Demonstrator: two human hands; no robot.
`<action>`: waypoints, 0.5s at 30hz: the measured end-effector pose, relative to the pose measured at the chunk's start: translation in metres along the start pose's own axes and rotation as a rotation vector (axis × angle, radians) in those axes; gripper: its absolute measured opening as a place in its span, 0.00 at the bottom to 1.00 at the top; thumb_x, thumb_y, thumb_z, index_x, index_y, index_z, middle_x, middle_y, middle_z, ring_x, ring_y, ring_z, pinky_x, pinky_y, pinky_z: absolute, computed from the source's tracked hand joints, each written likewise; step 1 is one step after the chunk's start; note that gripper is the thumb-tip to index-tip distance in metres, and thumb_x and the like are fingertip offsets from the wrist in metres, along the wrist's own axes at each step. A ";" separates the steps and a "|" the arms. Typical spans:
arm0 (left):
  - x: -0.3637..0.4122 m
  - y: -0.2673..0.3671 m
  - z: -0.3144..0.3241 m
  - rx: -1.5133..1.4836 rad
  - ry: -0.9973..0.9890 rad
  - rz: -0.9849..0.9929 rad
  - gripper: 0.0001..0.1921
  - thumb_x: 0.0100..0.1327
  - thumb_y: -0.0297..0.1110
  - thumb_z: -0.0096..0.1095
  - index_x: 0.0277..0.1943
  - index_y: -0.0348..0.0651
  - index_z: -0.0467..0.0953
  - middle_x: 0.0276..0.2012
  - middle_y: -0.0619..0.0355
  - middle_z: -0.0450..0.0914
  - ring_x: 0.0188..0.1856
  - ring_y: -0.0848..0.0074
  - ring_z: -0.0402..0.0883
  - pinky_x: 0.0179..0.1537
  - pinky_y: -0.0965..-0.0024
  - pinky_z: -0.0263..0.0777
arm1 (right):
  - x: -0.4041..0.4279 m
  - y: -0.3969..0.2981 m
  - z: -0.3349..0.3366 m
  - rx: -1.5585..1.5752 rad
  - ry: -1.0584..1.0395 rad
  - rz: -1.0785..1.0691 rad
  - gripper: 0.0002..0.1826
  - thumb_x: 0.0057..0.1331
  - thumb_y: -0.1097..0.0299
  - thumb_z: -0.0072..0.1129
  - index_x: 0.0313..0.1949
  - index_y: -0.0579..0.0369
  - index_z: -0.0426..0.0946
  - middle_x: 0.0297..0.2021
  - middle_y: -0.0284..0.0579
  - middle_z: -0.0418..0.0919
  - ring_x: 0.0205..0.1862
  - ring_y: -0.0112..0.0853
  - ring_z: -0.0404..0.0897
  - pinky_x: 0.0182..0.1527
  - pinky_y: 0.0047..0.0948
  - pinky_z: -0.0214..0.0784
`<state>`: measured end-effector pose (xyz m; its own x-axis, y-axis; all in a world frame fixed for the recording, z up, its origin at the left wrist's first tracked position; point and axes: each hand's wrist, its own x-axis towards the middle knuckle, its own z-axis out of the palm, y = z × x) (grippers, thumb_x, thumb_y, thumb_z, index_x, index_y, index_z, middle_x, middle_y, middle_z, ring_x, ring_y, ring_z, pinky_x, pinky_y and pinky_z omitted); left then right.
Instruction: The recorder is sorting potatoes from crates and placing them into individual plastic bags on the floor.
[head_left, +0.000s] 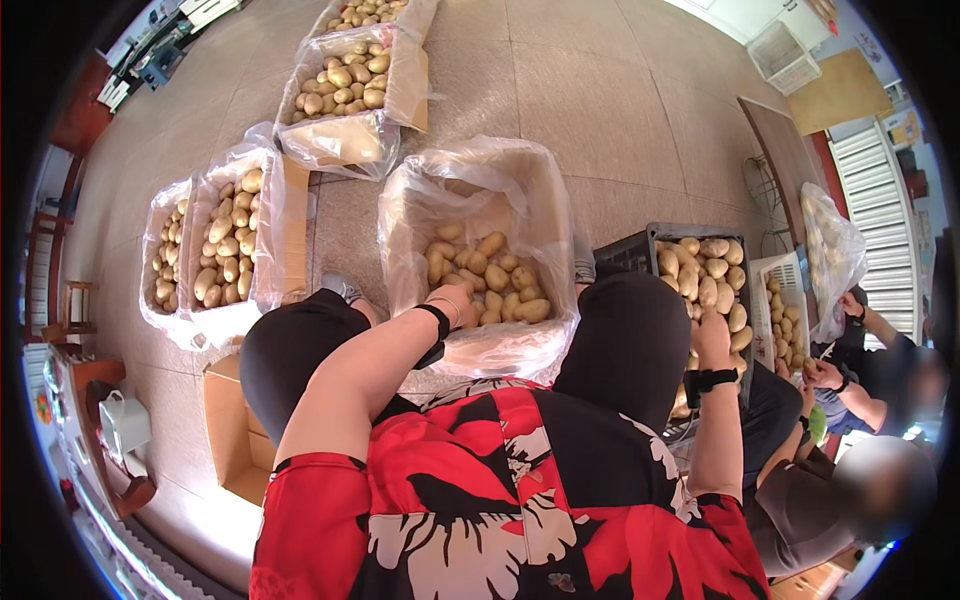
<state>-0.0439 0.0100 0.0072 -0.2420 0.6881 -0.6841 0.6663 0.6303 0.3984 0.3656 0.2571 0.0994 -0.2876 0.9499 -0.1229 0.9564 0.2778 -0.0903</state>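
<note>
Between my knees stands a cardboard box lined with clear plastic (551, 202), with potatoes (496, 277) over its bottom. My left hand (459, 301) reaches into this box at the potatoes on its near left side; its fingers are partly hidden, so I cannot tell whether it grips one. Beside my right knee is a black plastic crate (652, 247) heaped with potatoes (706, 291). My right hand (709, 337) rests down among the potatoes of that crate, fingertips hidden from view, and whether it holds one cannot be told. Both wrists wear dark bands.
Plastic-lined boxes of potatoes stand at the left (281, 225) and top left (409, 75). An empty cardboard box (225, 427) lies by my left leg. On the right are a white crate of potatoes (785, 319), a plastic bag (829, 262) and other people at work.
</note>
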 end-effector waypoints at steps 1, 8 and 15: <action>-0.007 0.002 -0.004 0.025 0.003 -0.021 0.20 0.60 0.38 0.56 0.54 0.42 0.75 0.50 0.42 0.79 0.53 0.56 0.78 0.54 0.60 0.72 | -0.008 0.008 0.013 -0.053 -0.043 0.062 0.25 0.56 0.60 0.62 0.51 0.56 0.69 0.43 0.62 0.76 0.42 0.54 0.78 0.46 0.48 0.71; 0.012 -0.026 0.008 0.272 0.010 -0.062 0.20 0.59 0.32 0.59 0.56 0.42 0.72 0.53 0.39 0.73 0.54 0.52 0.75 0.55 0.61 0.71 | -0.043 0.023 0.050 -0.183 -0.028 0.109 0.30 0.57 0.65 0.61 0.59 0.51 0.64 0.63 0.63 0.57 0.50 0.58 0.74 0.51 0.47 0.70; 0.027 -0.033 0.013 0.198 0.145 -0.099 0.18 0.61 0.32 0.55 0.55 0.40 0.72 0.54 0.39 0.71 0.55 0.52 0.75 0.56 0.59 0.71 | -0.021 0.037 0.056 -0.051 -0.045 0.251 0.29 0.60 0.67 0.56 0.62 0.47 0.62 0.60 0.62 0.60 0.53 0.56 0.73 0.54 0.46 0.69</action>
<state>-0.0634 0.0027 -0.0320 -0.4024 0.6798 -0.6132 0.7558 0.6246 0.1965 0.4037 0.2396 0.0436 -0.0414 0.9830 -0.1791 0.9991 0.0419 -0.0012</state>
